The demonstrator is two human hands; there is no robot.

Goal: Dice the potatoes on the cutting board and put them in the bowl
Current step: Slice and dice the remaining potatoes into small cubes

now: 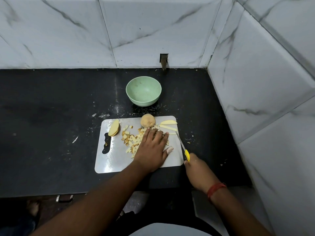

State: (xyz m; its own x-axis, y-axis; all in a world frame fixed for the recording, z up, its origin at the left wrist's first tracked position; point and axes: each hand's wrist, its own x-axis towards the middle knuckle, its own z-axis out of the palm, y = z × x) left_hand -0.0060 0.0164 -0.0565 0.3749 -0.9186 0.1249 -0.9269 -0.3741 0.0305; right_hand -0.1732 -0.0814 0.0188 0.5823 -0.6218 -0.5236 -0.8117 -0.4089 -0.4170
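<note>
A steel cutting board (112,160) lies on the black counter. Diced potato cubes (132,139) are piled at its middle. My left hand (153,147) lies flat over the right part of the pile, fingers spread. A whole unpeeled potato piece (148,121) stands at the board's far edge. Potato slices (114,128) are stacked at the far left, and thin potato strips (168,123) lie at the far right. My right hand (196,169) grips a yellow-handled knife (182,145), blade pointing toward the strips. The green bowl (143,93) stands empty behind the board.
Marble-tiled walls close the counter at the back and on the right. A dark notch in the back wall (164,61) sits behind the bowl. Small potato scraps (75,139) dot the counter left of the board. The counter's front edge runs just below the board.
</note>
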